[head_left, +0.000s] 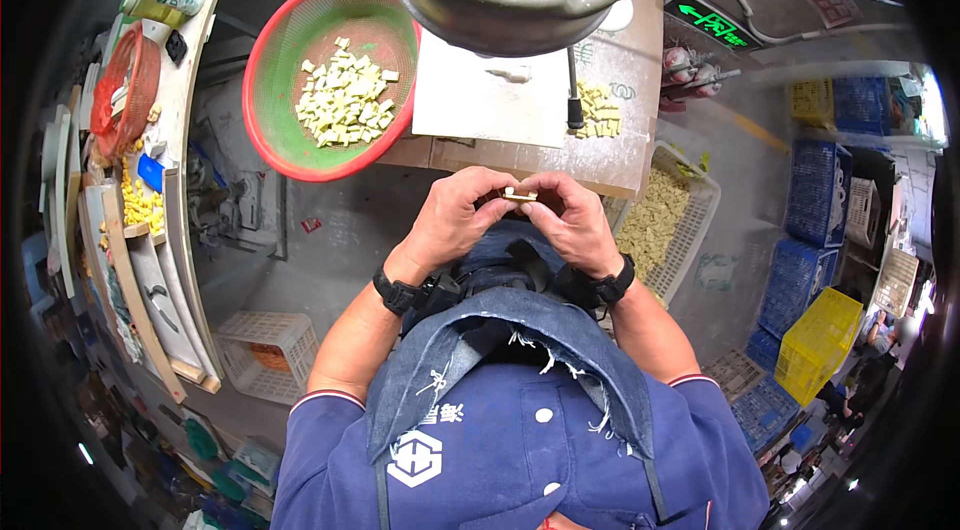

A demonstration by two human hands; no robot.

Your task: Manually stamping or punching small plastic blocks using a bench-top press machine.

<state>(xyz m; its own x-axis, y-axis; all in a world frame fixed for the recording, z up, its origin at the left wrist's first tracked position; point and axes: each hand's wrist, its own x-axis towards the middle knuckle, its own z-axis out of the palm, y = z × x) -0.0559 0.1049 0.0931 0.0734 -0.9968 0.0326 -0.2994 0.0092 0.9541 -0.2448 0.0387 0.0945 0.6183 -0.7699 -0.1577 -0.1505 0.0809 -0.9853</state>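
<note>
Piece between left hand and right hand: pale yellow. Ahead-left of hands, basket: red rim, green mesh; chunks inside pale yellow-green. Far right of hands: blue crates, yellow crate. Behind hands: navy shirt, white hexagon emblem.

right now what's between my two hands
A small yellowish piece, pinched between the left hand and the right hand, as the head view shows.
</note>
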